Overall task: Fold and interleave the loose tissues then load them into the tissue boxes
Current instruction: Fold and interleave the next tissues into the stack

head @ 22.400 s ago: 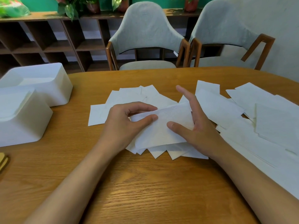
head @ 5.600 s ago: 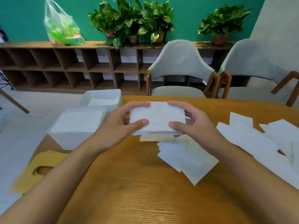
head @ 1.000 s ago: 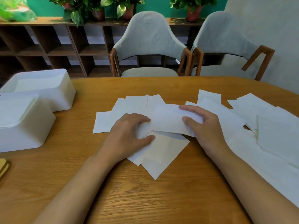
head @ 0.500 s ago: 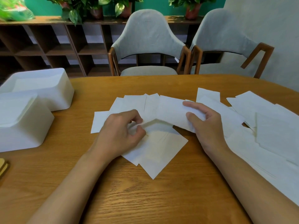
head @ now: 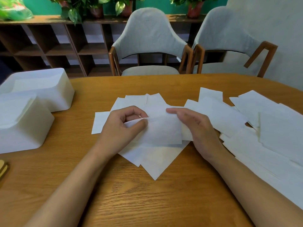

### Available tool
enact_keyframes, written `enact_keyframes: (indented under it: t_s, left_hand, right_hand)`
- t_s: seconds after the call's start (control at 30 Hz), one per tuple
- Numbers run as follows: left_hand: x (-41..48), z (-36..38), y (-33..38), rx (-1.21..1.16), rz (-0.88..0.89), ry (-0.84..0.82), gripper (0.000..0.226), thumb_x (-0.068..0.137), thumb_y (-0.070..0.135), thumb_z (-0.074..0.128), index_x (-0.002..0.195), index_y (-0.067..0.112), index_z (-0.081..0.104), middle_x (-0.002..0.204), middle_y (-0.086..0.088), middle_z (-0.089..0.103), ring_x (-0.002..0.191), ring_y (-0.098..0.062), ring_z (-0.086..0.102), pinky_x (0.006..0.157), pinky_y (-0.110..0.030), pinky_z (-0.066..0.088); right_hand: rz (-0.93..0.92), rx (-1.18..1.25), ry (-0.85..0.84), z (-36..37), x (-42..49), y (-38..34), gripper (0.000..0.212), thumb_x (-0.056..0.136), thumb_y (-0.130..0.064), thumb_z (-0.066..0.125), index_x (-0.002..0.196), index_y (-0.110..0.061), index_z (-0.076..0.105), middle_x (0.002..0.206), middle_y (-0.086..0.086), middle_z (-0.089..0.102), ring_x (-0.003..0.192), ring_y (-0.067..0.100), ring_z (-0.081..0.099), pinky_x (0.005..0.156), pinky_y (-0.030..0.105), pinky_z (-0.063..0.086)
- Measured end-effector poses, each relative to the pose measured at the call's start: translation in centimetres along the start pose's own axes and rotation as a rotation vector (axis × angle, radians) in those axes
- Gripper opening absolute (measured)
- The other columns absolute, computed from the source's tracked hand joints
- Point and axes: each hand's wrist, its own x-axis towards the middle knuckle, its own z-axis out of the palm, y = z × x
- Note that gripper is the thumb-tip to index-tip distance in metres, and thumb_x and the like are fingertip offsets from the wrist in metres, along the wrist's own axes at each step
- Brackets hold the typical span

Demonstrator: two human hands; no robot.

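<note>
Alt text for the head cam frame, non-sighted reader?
Two bare hands handle a folded tissue over a small pile at the middle of a wooden table: the left hand pinches its left edge, the right hand lies open at its right end. Loose tissues spread to the right; two white tissue boxes stand at the left.

tissue box (head: 24, 128): cut by left edge | tan object (head: 3, 169) (left edge): mostly cropped
</note>
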Motion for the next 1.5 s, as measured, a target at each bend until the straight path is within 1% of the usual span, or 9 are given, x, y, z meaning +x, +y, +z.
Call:
enact_keyframes:
  t_s: [0.17,0.4,0.73,0.87,1.07,1.2,1.37,1.43,1.5]
  left_hand:
    - [0.2,0.3,-0.2,0.068,0.012,0.057,0.008,0.093,0.022,0.077,0.095,0.029,0.080,0.100,0.021,0.076,0.097,-0.001,0.069,0.078,-0.018,0.050]
    - [0.2,1.1,-0.3,-0.029,-0.025,0.157,0.012,0.088,0.027,0.082,0.099,0.031,0.080,0.104,0.021,0.075,0.098,-0.005,0.070,0.078,-0.033,0.060]
    - [-0.1,2.2,-0.6,-0.045,-0.017,0.210,0.008,0.088,0.027,0.083,0.095,0.029,0.080,0.100,0.024,0.075,0.095,-0.002,0.069,0.076,-0.024,0.053]
    - [-0.3,2.4,-0.6,-0.070,-0.006,0.231,0.008,0.089,0.026,0.083,0.095,0.029,0.079,0.100,0.022,0.075,0.096,-0.002,0.070,0.079,-0.028,0.053]
    - [-0.5,2.8,-0.8,-0.043,0.018,0.249,0.011,0.090,0.027,0.081,0.100,0.031,0.078,0.103,0.022,0.074,0.102,-0.003,0.068,0.086,-0.037,0.058]
    - [-0.4,2.7,-0.8,0.046,0.061,0.231,0.033,0.092,0.033,0.078,0.123,0.032,0.067,0.122,0.020,0.067,0.115,0.001,0.061,0.088,-0.019,0.053]
    - [-0.3,1.9,0.1,-0.208,-0.070,0.066,0.042,0.095,0.020,0.074,0.133,0.032,0.059,0.097,-0.004,0.078,0.086,-0.015,0.075,0.068,-0.025,0.058]
    - [-0.2,1.8,-0.4,-0.074,-0.030,0.070,0.047,0.094,0.023,0.077,0.134,0.038,0.057,0.091,-0.011,0.076,0.086,-0.029,0.073,0.072,-0.040,0.059]
    - [0.0,1.4,-1.2,0.210,0.033,0.083,0.054,0.093,0.037,0.076,0.140,0.045,0.051,0.104,0.000,0.074,0.098,-0.017,0.069,0.080,-0.034,0.056]
  right_hand:
    - [0.020,-0.070,0.032,0.7,-0.3,0.7,0.012,0.091,-0.040,0.069,0.103,-0.043,0.070,0.105,-0.044,0.055,0.104,-0.016,0.048,0.070,0.008,0.050]
    - [-0.048,-0.073,-0.017,0.9,-0.7,-0.2,0.058,0.083,-0.049,0.073,0.134,-0.056,0.044,0.116,-0.061,0.034,0.110,-0.029,0.038,0.080,-0.002,0.043]
    - [-0.093,-0.118,-0.058,1.3,-1.0,-0.2,0.065,0.088,-0.044,0.072,0.138,-0.062,0.033,0.133,-0.057,0.025,0.117,-0.033,0.027,0.093,0.003,0.032]
    - [-0.101,-0.105,-0.068,1.4,-1.2,-0.4,0.053,0.094,-0.041,0.066,0.132,-0.066,0.040,0.130,-0.055,0.033,0.119,-0.021,0.039,0.089,0.011,0.050]
    - [-0.079,-0.144,-0.074,1.6,-1.2,0.2,0.026,0.097,-0.039,0.062,0.116,-0.057,0.061,0.116,-0.053,0.046,0.113,-0.017,0.044,0.085,0.011,0.047]
    - [-0.037,-0.038,-0.020,1.0,-0.8,0.3,0.025,0.095,-0.035,0.067,0.112,-0.052,0.068,0.115,-0.048,0.051,0.109,-0.014,0.048,0.079,0.009,0.050]
    - [0.035,0.055,0.006,-0.1,-0.2,0.7,0.026,0.092,-0.032,0.070,0.115,-0.043,0.072,0.122,-0.036,0.058,0.110,-0.011,0.049,0.079,0.014,0.048]
    - [0.053,-0.037,-0.009,-0.2,0.1,1.0,0.027,0.093,-0.034,0.070,0.115,-0.049,0.071,0.127,-0.035,0.056,0.115,-0.011,0.046,0.087,0.016,0.045]
    - [0.077,-0.082,0.002,-0.2,0.2,1.3,0.028,0.095,-0.029,0.068,0.113,-0.051,0.071,0.130,-0.032,0.056,0.118,-0.008,0.047,0.092,0.018,0.041]
